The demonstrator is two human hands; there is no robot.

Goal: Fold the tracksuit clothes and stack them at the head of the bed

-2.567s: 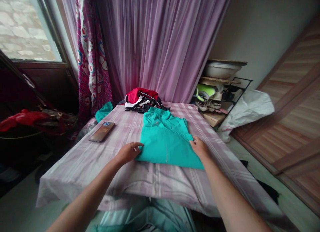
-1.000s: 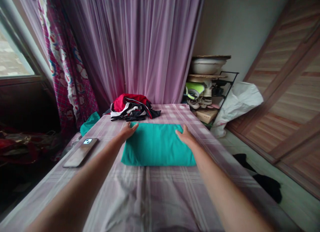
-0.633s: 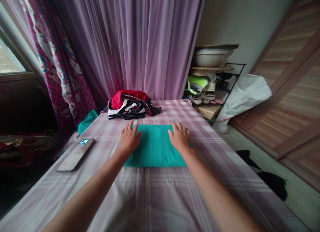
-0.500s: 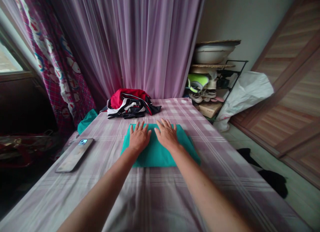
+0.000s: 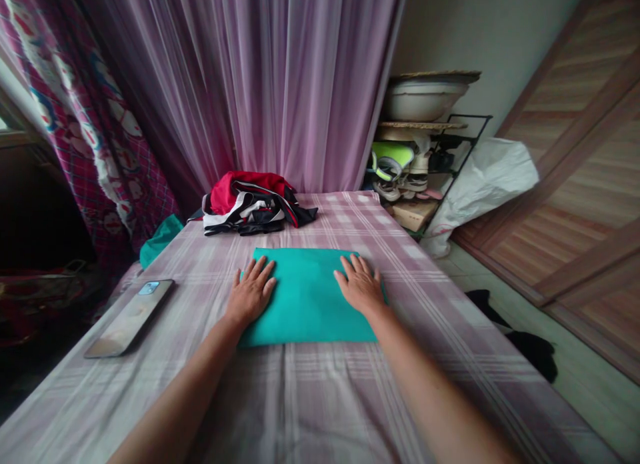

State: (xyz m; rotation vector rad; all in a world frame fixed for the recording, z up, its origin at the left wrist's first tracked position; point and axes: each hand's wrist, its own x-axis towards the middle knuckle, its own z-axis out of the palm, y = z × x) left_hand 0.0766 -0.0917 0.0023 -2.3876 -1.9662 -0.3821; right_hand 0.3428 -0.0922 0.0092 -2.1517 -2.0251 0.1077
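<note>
A folded teal cloth (image 5: 305, 297), roughly rectangular, lies flat in front of me on the checked tablecloth (image 5: 310, 397). My left hand (image 5: 251, 291) rests palm down on its left edge, fingers spread. On the right edge my right hand (image 5: 359, 285) lies flat in the same way, fingers apart. Neither hand grasps anything. The cloth's middle shows between the hands and looks smooth; its side edges are partly hidden beneath them. Whether it is a garment cannot be made out.
A phone (image 5: 131, 321) lies face down at the left. Crumpled red, black and white clothing (image 5: 257, 204) sits at the far edge before a purple curtain (image 5: 300, 84). More teal fabric (image 5: 161, 241) is at the left edge. A shoe rack (image 5: 460, 141) and white bag (image 5: 485, 191) stand right.
My hands have slid apart from the cloth's middle, the left one leftward and the right one rightward, to its side edges. The view has shifted slightly.
</note>
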